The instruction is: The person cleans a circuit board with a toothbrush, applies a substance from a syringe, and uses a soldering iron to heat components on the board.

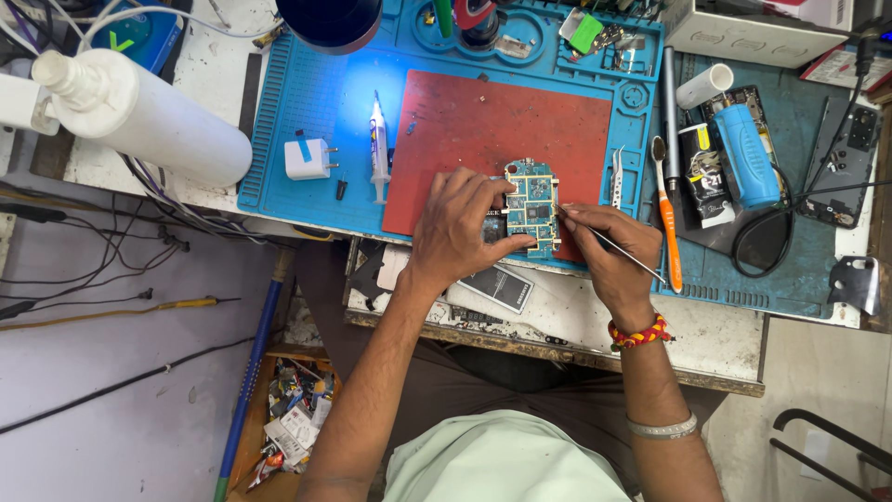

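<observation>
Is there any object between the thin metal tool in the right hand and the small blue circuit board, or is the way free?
Nothing visible stands between them. The right hand holds the thin metal tool with its tip already at the right edge of the circuit board, which the left hand steadies on the red mat.

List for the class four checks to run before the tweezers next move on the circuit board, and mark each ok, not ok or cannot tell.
1. Board held steady: ok, the left hand grips its left edge.
2. Tweezers under control: ok, the right hand holds them, tip at the board's right edge.
3. Board backed by the red mat: ok, though it sits at the mat's front edge.
4. Light on the work: not ok, the bright spot falls on the syringe, left of the board.
5. Tip on the right part: cannot tell, too small.
</observation>
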